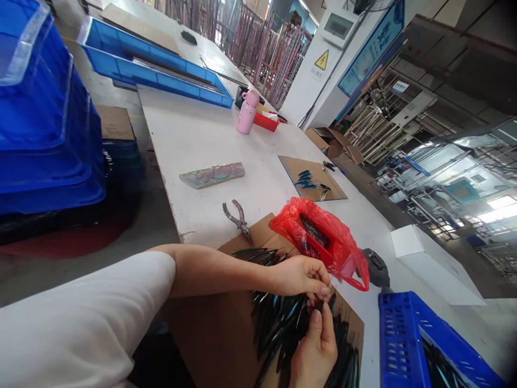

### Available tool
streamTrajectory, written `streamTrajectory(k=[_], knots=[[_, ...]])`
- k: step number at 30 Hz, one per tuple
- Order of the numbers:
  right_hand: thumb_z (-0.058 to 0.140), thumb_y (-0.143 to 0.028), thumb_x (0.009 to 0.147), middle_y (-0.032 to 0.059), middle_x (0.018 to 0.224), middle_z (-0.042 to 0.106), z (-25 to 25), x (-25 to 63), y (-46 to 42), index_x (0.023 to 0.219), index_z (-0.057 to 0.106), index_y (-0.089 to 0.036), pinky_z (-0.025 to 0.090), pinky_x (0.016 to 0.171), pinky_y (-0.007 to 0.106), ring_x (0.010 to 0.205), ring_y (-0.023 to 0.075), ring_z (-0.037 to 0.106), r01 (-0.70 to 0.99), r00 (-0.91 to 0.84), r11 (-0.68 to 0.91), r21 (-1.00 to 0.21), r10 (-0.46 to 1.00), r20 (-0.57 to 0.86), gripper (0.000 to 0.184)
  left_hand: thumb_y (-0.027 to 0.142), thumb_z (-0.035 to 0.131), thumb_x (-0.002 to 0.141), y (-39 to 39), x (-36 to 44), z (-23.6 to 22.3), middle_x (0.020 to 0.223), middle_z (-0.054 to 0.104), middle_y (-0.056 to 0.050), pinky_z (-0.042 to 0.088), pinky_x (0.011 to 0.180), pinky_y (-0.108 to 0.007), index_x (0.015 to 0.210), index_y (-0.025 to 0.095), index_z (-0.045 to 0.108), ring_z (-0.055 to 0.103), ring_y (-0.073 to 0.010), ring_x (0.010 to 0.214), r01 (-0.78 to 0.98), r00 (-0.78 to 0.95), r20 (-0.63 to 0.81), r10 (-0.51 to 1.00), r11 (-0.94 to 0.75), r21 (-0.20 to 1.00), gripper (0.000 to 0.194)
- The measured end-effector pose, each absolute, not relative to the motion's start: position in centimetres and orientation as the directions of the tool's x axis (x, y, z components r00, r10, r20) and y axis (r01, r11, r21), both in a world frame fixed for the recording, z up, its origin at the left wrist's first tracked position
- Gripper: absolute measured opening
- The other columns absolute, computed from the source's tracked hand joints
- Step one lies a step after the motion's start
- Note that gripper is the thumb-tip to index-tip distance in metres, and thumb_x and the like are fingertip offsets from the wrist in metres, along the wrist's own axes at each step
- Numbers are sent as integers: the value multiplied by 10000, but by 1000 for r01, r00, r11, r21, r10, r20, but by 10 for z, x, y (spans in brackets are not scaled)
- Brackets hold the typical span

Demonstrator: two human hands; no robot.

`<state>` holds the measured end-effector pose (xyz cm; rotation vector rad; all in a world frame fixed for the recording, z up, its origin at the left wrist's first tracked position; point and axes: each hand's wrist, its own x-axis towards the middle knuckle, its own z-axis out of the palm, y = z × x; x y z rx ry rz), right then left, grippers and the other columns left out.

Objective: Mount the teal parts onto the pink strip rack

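Observation:
My left hand (301, 276) and my right hand (317, 345) meet over a brown cardboard sheet (226, 334) at the near edge of the white table (194, 134). Both pinch one small dark, shiny, feather-like piece (320, 305) between their fingertips. Under them lies a heap of several long dark green-blue pieces (278, 328). A red plastic bag (323, 237) holding more dark pieces lies just beyond my left hand. Grey pliers (238, 215) rest on the table past the cardboard.
A blue slotted crate (407, 339) with dark pieces stands at the near right, a white box (428, 261) behind it. Farther off lie an iridescent slab (212, 175), another cardboard with a few pieces (313, 180), a pink bottle (247, 111) and blue trays (153, 59). Stacked blue bins (44, 118) stand left.

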<state>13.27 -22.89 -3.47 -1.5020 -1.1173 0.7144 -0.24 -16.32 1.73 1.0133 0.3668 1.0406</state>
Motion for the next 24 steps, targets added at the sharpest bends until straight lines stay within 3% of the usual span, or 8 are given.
streamTrajectory(k=[24], knots=[[546,-507,757,111,1165,585,-36,136,-231,1206,525,-133,397,947,362,1092,240,527,341,382,-7,-940,915,132,584,411,712,636,-166,-5,20,691,600,19,474,596,-222,784,128,523,574,-64,565,-480,506,149,849,134,867,371]])
